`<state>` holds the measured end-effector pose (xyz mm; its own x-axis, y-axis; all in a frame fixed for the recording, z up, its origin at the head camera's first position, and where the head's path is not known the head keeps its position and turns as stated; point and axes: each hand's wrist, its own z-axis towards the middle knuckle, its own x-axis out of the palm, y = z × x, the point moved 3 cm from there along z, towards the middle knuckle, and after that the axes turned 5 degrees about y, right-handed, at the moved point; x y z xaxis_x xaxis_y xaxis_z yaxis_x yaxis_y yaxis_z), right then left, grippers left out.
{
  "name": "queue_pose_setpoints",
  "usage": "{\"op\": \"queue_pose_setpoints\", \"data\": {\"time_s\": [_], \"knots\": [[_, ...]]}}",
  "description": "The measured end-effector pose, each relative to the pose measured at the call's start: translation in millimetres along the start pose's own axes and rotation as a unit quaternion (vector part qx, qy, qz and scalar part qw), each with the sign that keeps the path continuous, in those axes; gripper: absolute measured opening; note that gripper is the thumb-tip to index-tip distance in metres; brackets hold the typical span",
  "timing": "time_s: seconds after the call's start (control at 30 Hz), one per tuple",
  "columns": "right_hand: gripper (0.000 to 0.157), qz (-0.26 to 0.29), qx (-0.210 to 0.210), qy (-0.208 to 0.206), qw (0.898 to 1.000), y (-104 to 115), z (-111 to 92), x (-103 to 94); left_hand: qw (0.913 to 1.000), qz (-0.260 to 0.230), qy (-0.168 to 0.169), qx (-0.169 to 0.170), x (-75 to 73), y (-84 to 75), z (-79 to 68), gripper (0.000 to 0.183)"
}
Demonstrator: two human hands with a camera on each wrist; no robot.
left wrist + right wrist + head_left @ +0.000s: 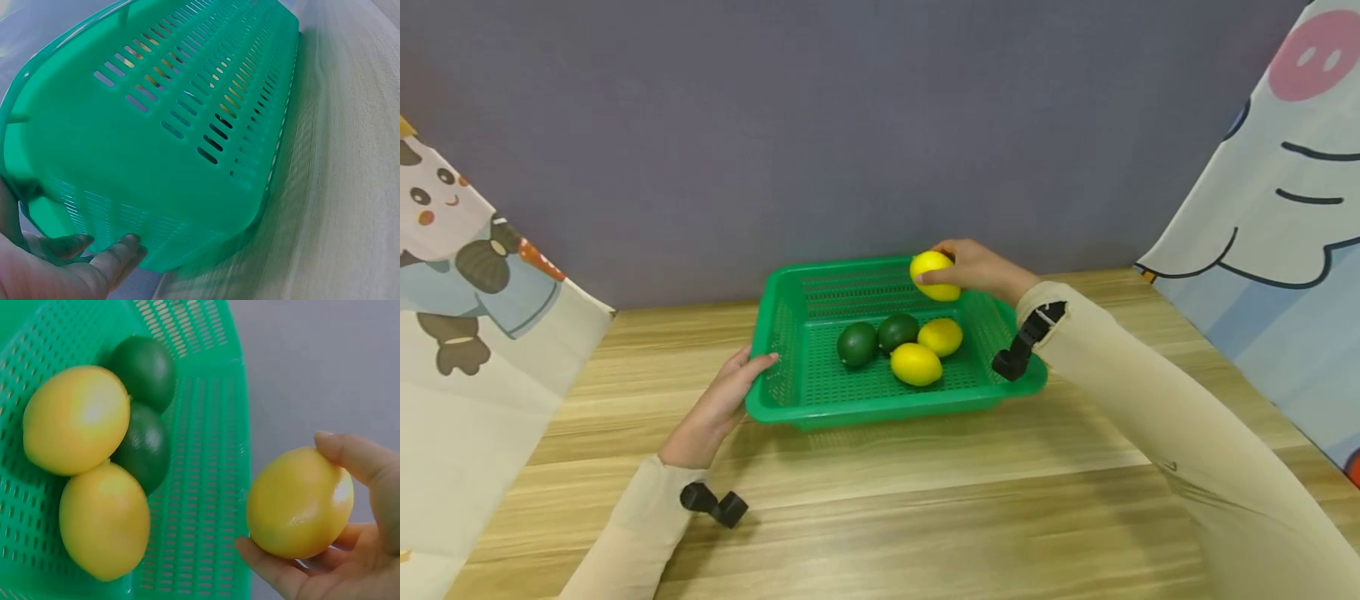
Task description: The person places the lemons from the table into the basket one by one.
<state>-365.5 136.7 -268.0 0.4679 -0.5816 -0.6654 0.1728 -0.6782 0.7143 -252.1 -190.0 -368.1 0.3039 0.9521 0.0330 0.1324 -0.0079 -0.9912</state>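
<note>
A green plastic basket with slotted walls stands on the wooden table. My left hand grips its left rim, thumb over the edge and fingers against the outer wall, as the left wrist view shows. Above the basket's back right part, my right hand holds a yellow lemon between thumb and fingers. Inside the basket lie two more lemons and two dark green round fruits, close together near the middle. In the right wrist view the held lemon appears beside the basket rim.
The wood-grain table runs up to a grey upright panel close behind the basket. Cartoon-printed cloths hang at the left and right. Each sleeve carries a black wrist mount.
</note>
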Motion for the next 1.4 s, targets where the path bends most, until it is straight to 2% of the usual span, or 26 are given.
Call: {"op": "queue_pose_setpoints", "data": {"time_s": [0.33, 0.57, 0.7, 1.0, 1.23, 1.4], "knots": [[0.06, 0.008, 0.038, 0.05, 0.998, -16.4, 20.6, 12.5, 0.9999, 0.007, 0.007, -0.001, -0.4, -0.3, -2.0, 0.056], [0.06, 0.006, 0.053, 0.067, 0.996, -20.9, 32.3, 24.0, 1.0, 0.001, 0.004, 0.0, -1.4, 1.3, -0.1, 0.055], [0.06, -0.019, 0.06, 0.068, 0.996, -25.7, 37.7, 29.4, 1.0, 0.002, 0.009, 0.002, -1.0, 1.3, -1.4, 0.055], [0.061, -0.05, 0.07, 0.055, 0.995, -34.4, 43.1, 38.6, 1.0, 0.002, 0.004, 0.0, -0.9, 2.2, -0.4, 0.056], [0.054, -0.061, 0.082, 0.072, 0.992, -43.0, 45.7, 44.9, 1.0, -0.004, -0.003, 0.001, -1.1, 2.0, 0.4, 0.055], [0.062, -0.055, 0.099, 0.102, 0.988, -47.8, 45.1, 47.4, 1.0, -0.005, 0.003, 0.003, -1.5, 1.5, 0.1, 0.055]]}}
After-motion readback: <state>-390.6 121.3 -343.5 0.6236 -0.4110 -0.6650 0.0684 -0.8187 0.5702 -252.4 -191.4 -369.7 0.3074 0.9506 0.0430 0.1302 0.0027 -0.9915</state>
